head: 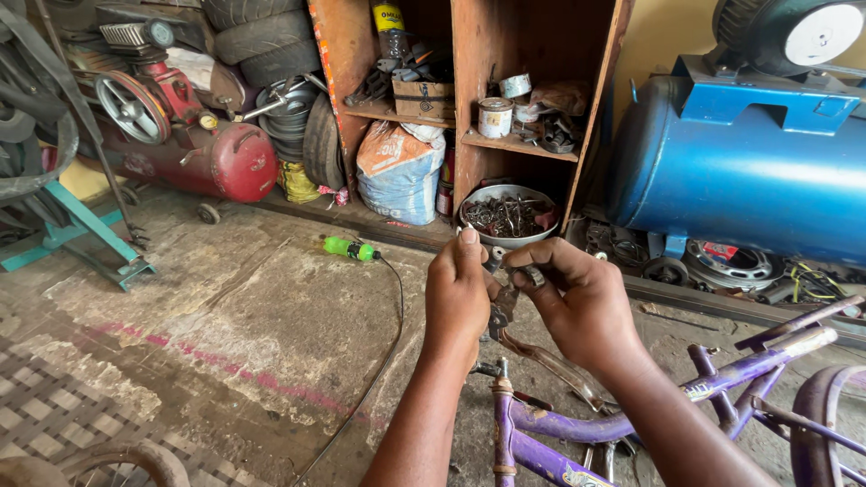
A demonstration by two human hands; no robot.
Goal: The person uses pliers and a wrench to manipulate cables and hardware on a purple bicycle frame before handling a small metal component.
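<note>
My left hand (457, 298) and my right hand (577, 302) meet in front of me, both gripping a small rusty metal bicycle part (502, 311) with a curved arm (552, 362) hanging down from it. The fingers of both hands pinch the part's upper end, which they partly hide. Directly below stands a purple bicycle frame (577, 424), its tubes running right and down out of view.
A green-handled tool (350, 248) with a black cable (383, 361) lies on the concrete floor. A metal bowl of scrap parts (507, 215) sits under wooden shelves (505, 140). A red compressor (225, 162) stands left, a blue tank (740, 171) right.
</note>
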